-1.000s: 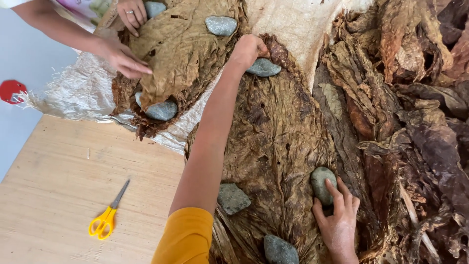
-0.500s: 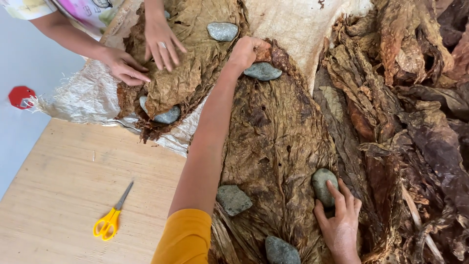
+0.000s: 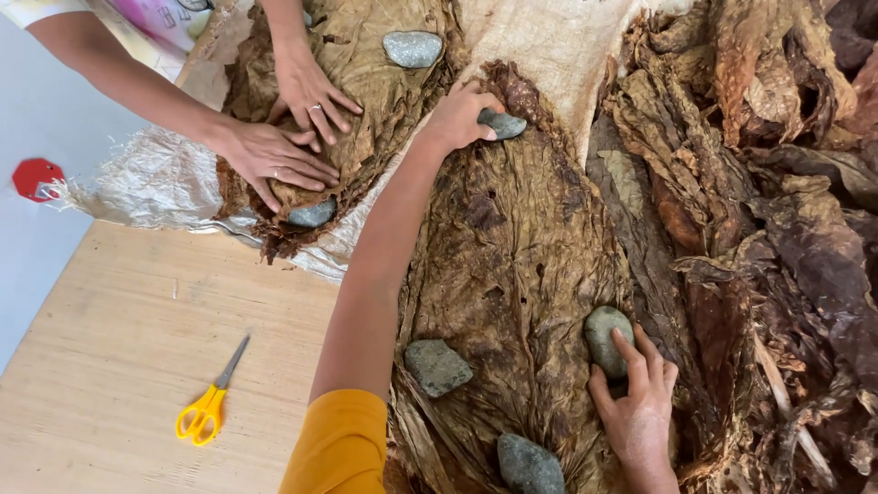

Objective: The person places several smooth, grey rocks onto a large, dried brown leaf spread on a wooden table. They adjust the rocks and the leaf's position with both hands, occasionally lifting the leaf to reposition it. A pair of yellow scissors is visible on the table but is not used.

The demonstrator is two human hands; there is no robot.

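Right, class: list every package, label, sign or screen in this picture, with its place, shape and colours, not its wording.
Red sign-like piece: far left edge, past the table, roughly octagonal, plain red; I cannot tell if it is really a sign.
Woven sack sheet: under the dried leaves at upper left, pale, frayed.
No screens or labels.

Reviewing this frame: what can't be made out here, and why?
Head view only:
- Left hand: its fingers cover one end of a grey stone.
- Right hand: wrist cut off by the bottom edge.
- Bottom stone: cut by the bottom edge.
- Co-worker's hands: partly cover a stone.
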